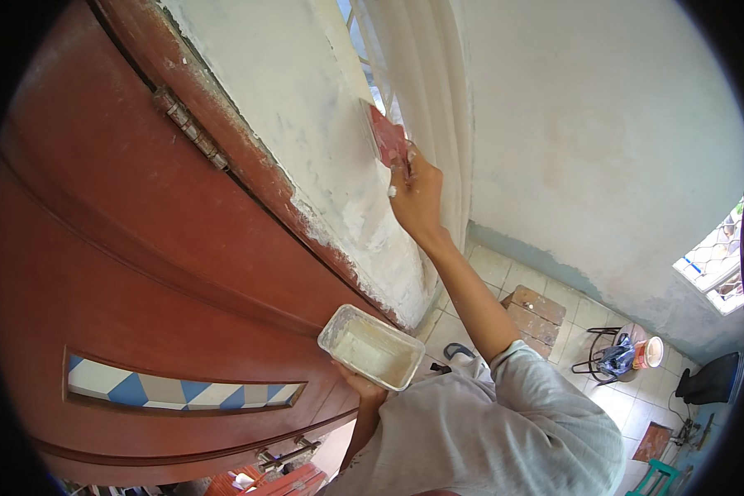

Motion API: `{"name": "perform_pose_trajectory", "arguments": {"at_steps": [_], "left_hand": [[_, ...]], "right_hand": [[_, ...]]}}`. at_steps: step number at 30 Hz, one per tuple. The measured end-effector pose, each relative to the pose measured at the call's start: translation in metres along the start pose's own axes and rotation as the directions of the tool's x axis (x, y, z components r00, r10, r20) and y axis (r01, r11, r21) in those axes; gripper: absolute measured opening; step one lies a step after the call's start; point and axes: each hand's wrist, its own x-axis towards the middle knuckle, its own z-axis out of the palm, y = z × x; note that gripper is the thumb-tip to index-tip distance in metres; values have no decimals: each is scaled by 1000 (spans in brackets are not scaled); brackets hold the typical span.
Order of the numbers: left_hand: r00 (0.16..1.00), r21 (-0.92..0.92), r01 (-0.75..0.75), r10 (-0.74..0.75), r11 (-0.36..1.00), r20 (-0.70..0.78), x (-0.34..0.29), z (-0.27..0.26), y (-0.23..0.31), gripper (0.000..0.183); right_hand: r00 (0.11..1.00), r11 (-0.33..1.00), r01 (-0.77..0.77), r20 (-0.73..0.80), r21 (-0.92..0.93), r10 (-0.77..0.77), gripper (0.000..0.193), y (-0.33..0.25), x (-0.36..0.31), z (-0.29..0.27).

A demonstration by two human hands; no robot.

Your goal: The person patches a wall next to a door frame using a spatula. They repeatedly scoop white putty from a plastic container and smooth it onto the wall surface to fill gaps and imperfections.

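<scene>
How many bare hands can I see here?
2: the right hand grips a red scraper at the pale wall; the left hand, partly hidden, holds an off-white tub from below.

free gap, scraper (386, 136) to door (174, 248)

The head view, through a wide fisheye lens, is set above the plastic tub (372, 347) and faces down into its open top from near range. The field takes in the red door (165, 256) left of the tub and, farther from the lens, the tiled floor (492, 265) to its right.
</scene>
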Motion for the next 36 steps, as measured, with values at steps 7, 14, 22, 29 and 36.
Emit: {"name": "perform_pose_trajectory", "arguments": {"at_steps": [7, 14, 22, 29, 36], "left_hand": [[996, -46, -20, 24, 999, 86, -1, 38, -4, 87], [999, -35, 32, -31, 999, 13, 4, 8, 5, 89], [999, 43, -51, 50, 998, 18, 6, -6, -1, 88], [997, 27, -15, 12, 1000, 78, -1, 29, -3, 89], [993, 20, 37, -39, 999, 108, -9, 65, -8, 89]], "right_hand": [[987, 988, 153, 49, 31, -154, 39, -40, -48, 15], [981, 970, 180, 47, 161, -189, 34, -51, -52, -10], [966, 975, 213, 160, -60, -202, 67, -48, -25, 51], [942, 959, 165, 251, 231, -222, 60, -56, -81, 0], [995, 995, 90, -30, -38, -91, 29, -5, -17, 4]]}}
